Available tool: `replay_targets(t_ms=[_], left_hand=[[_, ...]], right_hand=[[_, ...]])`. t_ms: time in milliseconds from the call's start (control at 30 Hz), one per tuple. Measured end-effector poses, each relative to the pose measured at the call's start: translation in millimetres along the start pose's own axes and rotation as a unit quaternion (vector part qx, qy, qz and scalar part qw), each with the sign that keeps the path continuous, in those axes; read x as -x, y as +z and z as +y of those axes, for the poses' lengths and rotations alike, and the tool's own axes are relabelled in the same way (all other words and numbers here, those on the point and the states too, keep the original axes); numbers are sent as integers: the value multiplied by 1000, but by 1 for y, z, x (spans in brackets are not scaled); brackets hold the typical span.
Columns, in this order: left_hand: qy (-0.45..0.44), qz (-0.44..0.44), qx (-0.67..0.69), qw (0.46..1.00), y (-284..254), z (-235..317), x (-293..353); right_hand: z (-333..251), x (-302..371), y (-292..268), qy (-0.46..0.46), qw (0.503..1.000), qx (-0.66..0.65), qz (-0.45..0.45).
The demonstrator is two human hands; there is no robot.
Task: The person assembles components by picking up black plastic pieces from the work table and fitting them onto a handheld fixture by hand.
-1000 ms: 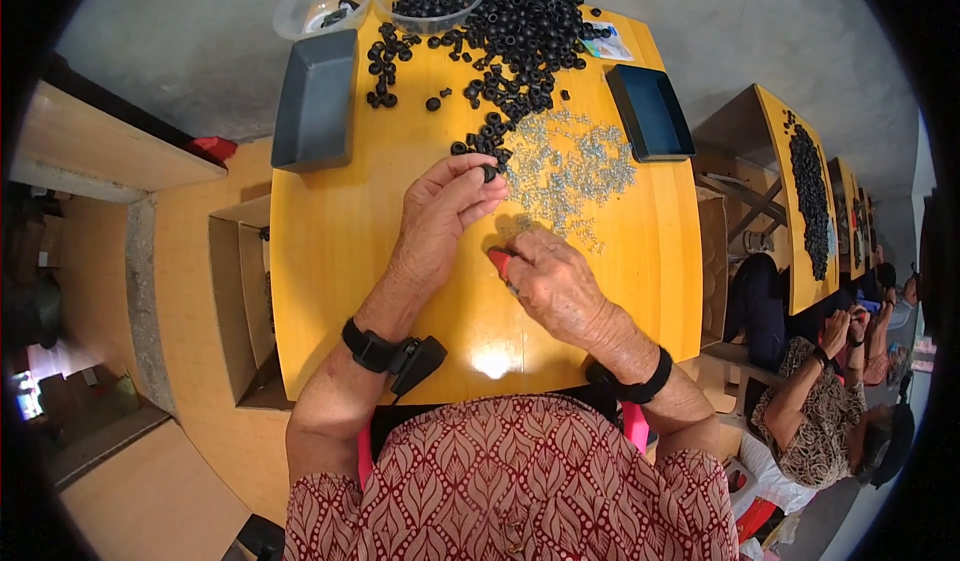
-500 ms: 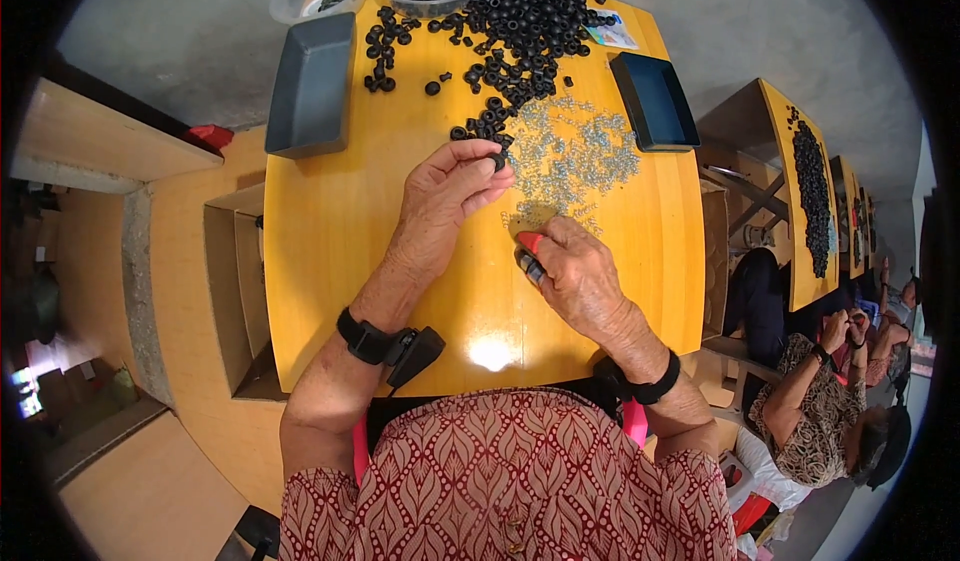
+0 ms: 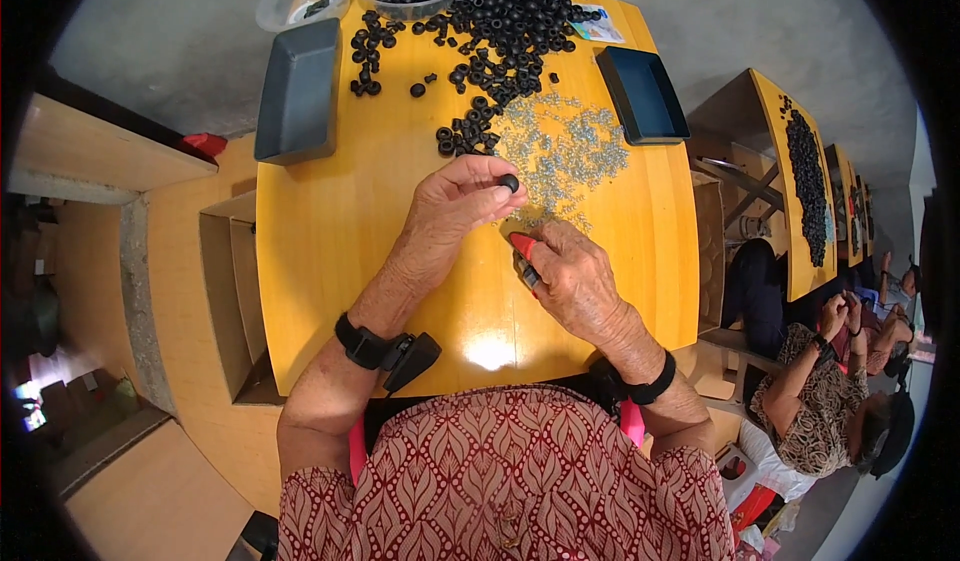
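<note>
A yellow, smooth wooden counter [image 3: 370, 211] was occupied at its far side by a heap of glossy black rounded pieces [image 3: 515, 21]. Nearer, loose tiny silver metal pieces [image 3: 575, 146] were spread. The left edge was taken up by a deep grey rectangular tray [image 3: 298, 91], the far right by a smaller dark-blue rectangular tray [image 3: 652, 101].

The grip of the left hand [image 3: 455, 206] was pinched narrow; that of the right hand [image 3: 572, 273] was curled around a slim red-and-dark tool [image 3: 524, 248], slanted with its red end forward and leftward. Whether a silver piece was also pinched there could not be told.

A single black round bead-like piece [image 3: 508, 183] was held at the left fingertips, just ahead of the red end and slightly left, apart from it; no long axis could be made out.
</note>
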State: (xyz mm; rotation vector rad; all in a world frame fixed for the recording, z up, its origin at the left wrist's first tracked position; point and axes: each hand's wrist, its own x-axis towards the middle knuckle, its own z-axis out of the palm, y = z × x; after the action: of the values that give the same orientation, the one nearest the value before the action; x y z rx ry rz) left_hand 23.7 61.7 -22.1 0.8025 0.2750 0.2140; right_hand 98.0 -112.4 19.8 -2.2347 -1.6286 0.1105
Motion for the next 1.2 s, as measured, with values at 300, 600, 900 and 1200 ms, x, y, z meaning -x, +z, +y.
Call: replay_targets(t_ms=[300,600,900,1200], left_hand=[[-17,-15,15,1000,2,-3,3],[-11,-7,10,1000,3,1,1],[-14,-6,11,1000,3,-1,2],[-12,-5,8,1000,2,0,2]], right_hand=[[4,4,4,7,1000,-30,-3],[17,3,-7,58,990,-122,33],[15,16,-13,75,996,-35,33],[15,15,-7,56,998,-2,20]])
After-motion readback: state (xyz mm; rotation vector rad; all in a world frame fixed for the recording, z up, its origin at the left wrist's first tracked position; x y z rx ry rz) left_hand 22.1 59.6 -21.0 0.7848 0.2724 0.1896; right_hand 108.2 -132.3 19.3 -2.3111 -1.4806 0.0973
